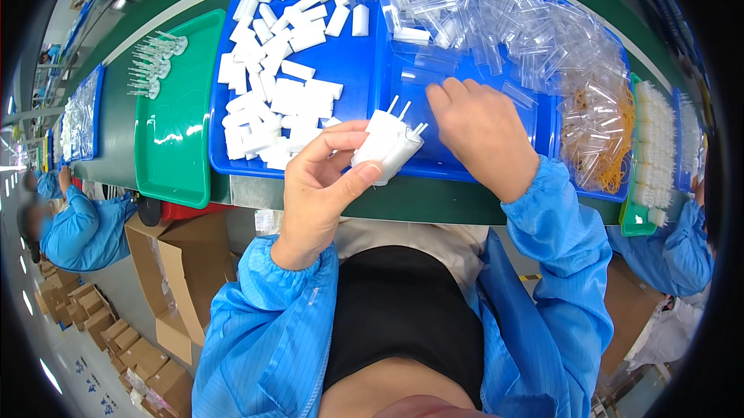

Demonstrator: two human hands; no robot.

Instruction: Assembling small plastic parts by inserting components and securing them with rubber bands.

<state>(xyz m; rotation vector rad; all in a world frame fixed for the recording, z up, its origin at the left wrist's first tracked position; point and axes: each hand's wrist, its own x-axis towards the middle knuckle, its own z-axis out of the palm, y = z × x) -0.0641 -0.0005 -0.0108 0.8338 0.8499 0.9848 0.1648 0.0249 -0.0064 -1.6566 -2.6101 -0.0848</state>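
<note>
My left hand (329, 177) is closed around a white plastic block (380, 143) with thin white prongs at its upper right end. A clear, shiny edge shows at that same end; whether a second piece is held with it I cannot make out. To the right, apart from the block, my right hand (484, 127) is bent over the blue tray (415, 96) with its fingers curled together. Anything between those fingertips is hidden. Beyond it lies a heap of clear plastic sleeves (480, 15). Many loose white blocks (283, 100) fill the tray's left section.
A green tray (182, 108) at the left holds clear pronged parts (155, 65). At the right are a bag of orange bands (601, 135) and a green tray of white bristly pieces (655, 146). Co-workers in blue sleeves sit at both sides; an open carton (182, 271) stands lower left.
</note>
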